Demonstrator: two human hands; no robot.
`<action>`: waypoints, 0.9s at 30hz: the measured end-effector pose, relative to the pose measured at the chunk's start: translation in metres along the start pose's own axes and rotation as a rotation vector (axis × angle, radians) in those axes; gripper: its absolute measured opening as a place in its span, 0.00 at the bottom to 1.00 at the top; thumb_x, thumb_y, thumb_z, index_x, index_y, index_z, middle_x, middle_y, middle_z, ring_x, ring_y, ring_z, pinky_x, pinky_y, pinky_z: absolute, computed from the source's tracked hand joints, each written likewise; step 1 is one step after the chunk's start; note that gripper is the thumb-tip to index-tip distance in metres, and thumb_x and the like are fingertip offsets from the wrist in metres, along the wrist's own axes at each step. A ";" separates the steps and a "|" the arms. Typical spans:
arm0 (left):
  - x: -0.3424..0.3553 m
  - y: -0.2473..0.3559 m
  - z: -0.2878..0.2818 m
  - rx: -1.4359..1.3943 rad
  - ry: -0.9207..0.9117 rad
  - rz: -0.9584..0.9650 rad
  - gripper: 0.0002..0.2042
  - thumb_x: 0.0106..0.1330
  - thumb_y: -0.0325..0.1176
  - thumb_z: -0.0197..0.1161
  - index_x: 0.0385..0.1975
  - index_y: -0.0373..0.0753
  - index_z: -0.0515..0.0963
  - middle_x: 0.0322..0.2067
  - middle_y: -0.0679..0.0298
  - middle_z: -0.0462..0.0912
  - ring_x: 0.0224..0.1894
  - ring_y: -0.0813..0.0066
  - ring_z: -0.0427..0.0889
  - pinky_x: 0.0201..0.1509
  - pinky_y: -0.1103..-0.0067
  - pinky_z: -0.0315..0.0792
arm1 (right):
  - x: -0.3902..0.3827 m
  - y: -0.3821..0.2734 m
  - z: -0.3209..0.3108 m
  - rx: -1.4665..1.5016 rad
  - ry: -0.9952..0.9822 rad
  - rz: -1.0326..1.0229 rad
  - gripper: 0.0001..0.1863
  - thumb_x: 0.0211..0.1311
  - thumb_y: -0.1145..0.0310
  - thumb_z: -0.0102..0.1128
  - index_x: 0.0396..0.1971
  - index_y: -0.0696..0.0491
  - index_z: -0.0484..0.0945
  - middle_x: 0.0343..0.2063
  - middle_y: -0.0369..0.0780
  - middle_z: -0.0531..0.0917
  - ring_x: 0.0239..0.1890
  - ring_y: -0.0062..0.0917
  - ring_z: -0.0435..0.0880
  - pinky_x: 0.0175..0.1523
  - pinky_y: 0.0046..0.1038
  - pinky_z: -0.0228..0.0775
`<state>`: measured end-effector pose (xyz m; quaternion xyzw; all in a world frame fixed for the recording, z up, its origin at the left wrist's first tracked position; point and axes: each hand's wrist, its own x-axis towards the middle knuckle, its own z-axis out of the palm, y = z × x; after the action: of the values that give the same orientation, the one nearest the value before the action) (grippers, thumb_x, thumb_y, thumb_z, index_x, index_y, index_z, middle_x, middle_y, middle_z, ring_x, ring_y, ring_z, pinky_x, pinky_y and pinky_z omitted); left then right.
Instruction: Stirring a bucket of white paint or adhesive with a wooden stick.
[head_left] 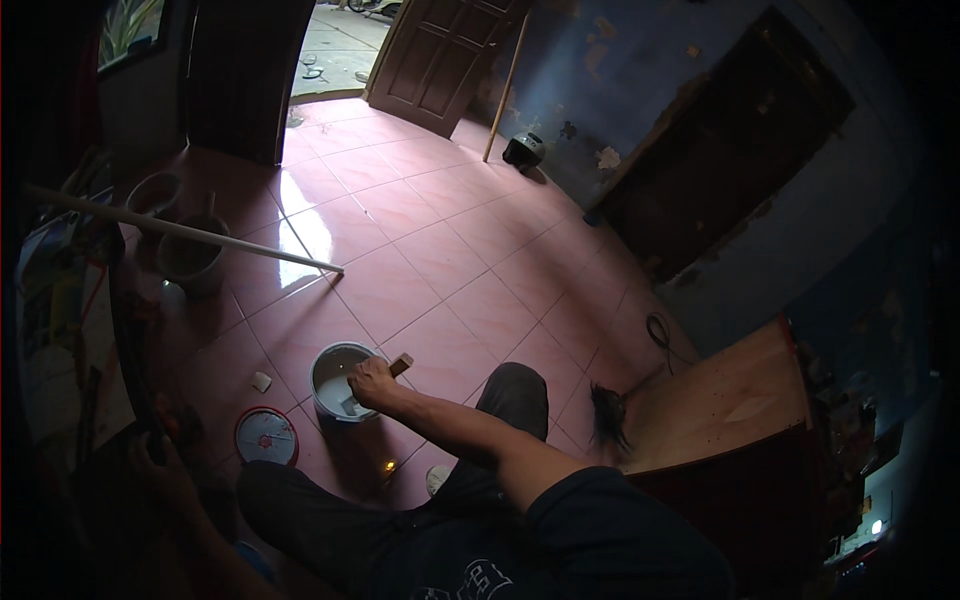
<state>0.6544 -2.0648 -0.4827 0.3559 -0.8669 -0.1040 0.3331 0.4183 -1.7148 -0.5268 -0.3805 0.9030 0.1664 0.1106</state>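
Note:
My right hand (372, 384) is closed round a wooden stick (402, 364), over a white bucket (318, 393) on the tiled floor between my knees. The stick's brown upper end sticks out past my fist. Its pale lower end slants down into the bucket, where a white liquid (335, 388) like paint shows. My left hand (168, 484) rests in deep shadow at the lower left, near a dark edge; its fingers are too dim to make out. A round lid (266, 437) with a red rim lies by my left knee.
A long pale pole (240, 243) slants over two buckets (190, 260) at the left. A small white piece (262, 381) lies near the lid. At the right are a wooden panel (720, 400) and a dark bristly bundle (608, 415). A helmet (524, 150) sits by the far wall, near an open door (435, 65).

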 end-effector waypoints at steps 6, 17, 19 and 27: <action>0.003 0.011 -0.005 0.020 -0.025 0.010 0.14 0.64 0.35 0.64 0.46 0.35 0.77 0.51 0.52 0.76 0.57 0.53 0.74 0.61 0.65 0.68 | 0.019 0.039 0.003 -0.007 0.065 0.226 0.10 0.60 0.66 0.55 0.29 0.46 0.87 0.30 0.37 0.87 0.35 0.29 0.88 0.34 0.33 0.76; 0.005 -0.001 0.000 0.137 -0.021 -0.029 0.21 0.62 0.38 0.66 0.53 0.37 0.75 0.54 0.52 0.74 0.59 0.53 0.72 0.64 0.64 0.66 | -0.012 0.002 0.015 0.035 0.040 -0.117 0.09 0.54 0.66 0.57 0.23 0.49 0.85 0.23 0.41 0.84 0.31 0.32 0.85 0.27 0.36 0.68; 0.011 -0.004 0.008 0.169 -0.001 0.011 0.24 0.61 0.40 0.67 0.56 0.38 0.73 0.55 0.51 0.73 0.60 0.52 0.71 0.64 0.63 0.65 | -0.003 0.001 0.022 0.002 0.147 -0.151 0.08 0.54 0.65 0.58 0.24 0.48 0.86 0.24 0.41 0.85 0.29 0.31 0.85 0.27 0.35 0.67; 0.053 -0.004 0.025 0.236 -0.158 0.021 0.34 0.58 0.43 0.69 0.61 0.32 0.66 0.59 0.44 0.69 0.65 0.48 0.66 0.69 0.61 0.60 | 0.051 0.050 0.013 -0.018 0.036 0.036 0.09 0.57 0.64 0.58 0.30 0.44 0.88 0.31 0.37 0.88 0.36 0.30 0.88 0.36 0.32 0.78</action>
<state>0.6124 -2.1052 -0.4762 0.3743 -0.9003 -0.0254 0.2207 0.3483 -1.7099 -0.5445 -0.3681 0.9100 0.1693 0.0878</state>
